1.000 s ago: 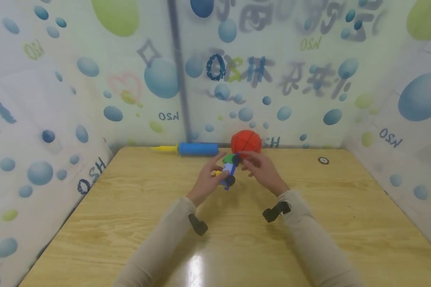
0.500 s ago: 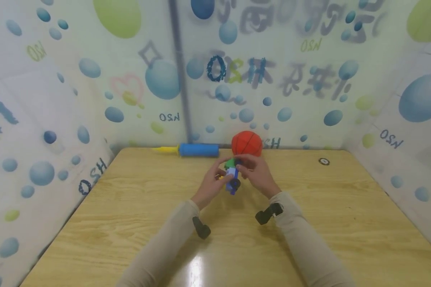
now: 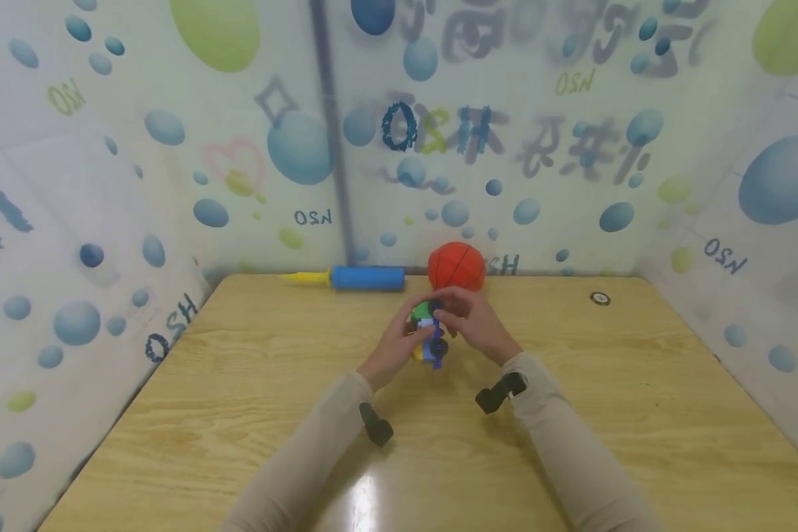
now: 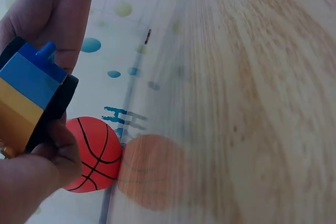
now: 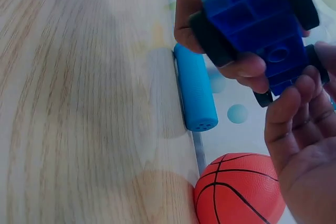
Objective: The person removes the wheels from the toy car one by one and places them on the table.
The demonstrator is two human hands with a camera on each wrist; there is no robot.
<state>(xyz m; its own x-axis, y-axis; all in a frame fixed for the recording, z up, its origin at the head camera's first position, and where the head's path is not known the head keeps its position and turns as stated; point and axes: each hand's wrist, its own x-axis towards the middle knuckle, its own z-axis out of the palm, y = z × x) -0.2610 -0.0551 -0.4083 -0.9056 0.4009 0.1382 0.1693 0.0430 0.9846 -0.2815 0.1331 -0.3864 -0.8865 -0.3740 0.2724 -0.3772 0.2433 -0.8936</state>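
A toy car (image 3: 428,352) made of blocks is held upright on its end above the table. Its base is blue with black wheels, and green, light blue and yellow parts show on its body. My left hand (image 3: 392,347) grips the body, thumb on the near side. At the far end, my right hand (image 3: 482,325) pinches the base around the smaller wheels. The right wrist view shows the blue underside (image 5: 262,19), with fingertips of the right hand (image 5: 310,145) on the narrow end. In the left wrist view the blue and yellow end (image 4: 29,87) faces the camera.
Behind the hands, a red basketball (image 3: 457,266) sits against the back wall. Left of it lies a blue hand pump (image 3: 368,278) with a yellow nozzle end. A small round black-and-white disc (image 3: 600,298) lies at the back right. Patterned walls enclose the wooden table (image 3: 253,414).
The right hand has come in from the side and taken hold of the toy car's far end. The car has shifted slightly right and toward me, and turned more upright in view.
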